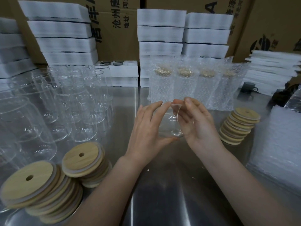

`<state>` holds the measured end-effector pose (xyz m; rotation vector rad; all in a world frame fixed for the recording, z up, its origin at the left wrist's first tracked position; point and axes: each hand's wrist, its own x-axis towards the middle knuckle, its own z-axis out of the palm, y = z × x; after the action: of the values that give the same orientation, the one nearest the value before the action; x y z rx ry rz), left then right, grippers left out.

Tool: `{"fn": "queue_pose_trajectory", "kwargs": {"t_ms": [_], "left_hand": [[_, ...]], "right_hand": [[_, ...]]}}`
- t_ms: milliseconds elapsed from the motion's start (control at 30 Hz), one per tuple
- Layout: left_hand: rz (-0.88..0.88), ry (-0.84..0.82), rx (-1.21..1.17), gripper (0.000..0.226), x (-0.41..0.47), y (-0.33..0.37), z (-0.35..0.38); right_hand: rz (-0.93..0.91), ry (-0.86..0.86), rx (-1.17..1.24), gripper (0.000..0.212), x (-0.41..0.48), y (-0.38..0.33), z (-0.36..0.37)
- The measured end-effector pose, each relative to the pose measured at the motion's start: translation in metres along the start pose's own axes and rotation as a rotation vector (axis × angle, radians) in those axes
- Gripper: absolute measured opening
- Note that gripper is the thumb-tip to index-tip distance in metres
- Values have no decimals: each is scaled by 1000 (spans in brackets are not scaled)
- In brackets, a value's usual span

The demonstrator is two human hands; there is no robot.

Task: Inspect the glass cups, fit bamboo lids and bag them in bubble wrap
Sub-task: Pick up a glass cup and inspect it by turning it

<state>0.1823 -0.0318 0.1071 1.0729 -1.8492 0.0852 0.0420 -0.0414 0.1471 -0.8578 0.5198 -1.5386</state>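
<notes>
Both hands are up over the middle of the steel table [162, 196], with one bare glass cup [170, 126] between them, clear of the tabletop. The left hand [146, 129] has it from the nine o'clock side, fingers only lightly bent along the wall and thumb tucked under the lower end, so the glass sits clasped between them. The right hand [197, 124] closes on it from three o'clock, fingers curled round the far side and fingertips near the upper edge. The cup looks tilted, though the glass is too clear to tell how far. From the cup, out at nine to ten o'clock, stands a crowd of unlidded glasses [78, 101], packed close together. At twelve o'clock a row of bagged cups [187, 85] stands upright in bubble wrap, their lids showing tan through the plastic. A leaning pile of bamboo lids [239, 126] sits at three o'clock, and two more lid stacks [40, 185] lie slumped against each other at seven to eight o'clock, each top lid showing a small round hole. At four o'clock lies a flat heap of bubble wrap bags [276, 144]. White foam blocks [162, 30] are piled along the back in front of printed cardboard cartons [117, 30].
</notes>
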Motion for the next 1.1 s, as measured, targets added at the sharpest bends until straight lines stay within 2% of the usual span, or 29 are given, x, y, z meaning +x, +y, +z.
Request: {"fn": "queue_pose_trajectory", "kwargs": {"t_ms": [167,300,467,600,833,967,1100], "left_hand": [[-17,73,-62,84,-1,2,-1],[-120,104,-113,94,-4,4,-4],[-264,103,-217,99,-4,6,-7],[-288,148,-220,100,-5,5,-7],[-259,179,-139,96,-4,2,-3],[-172,155,-77,91,-3,0,-2],[-62,132,-5,89,-1,-1,0]], "right_hand": [[66,-65,82,20,2,-2,-2],[94,-191,105,27,3,-5,-3],[87,-346,33,42,1,-6,-5],[71,-415,-57,55,0,-7,-6],[-21,-347,-208,65,-2,-2,-3],[-100,-274,-322,69,-6,-1,-1],[-109,-174,-332,62,-7,1,1]]}}
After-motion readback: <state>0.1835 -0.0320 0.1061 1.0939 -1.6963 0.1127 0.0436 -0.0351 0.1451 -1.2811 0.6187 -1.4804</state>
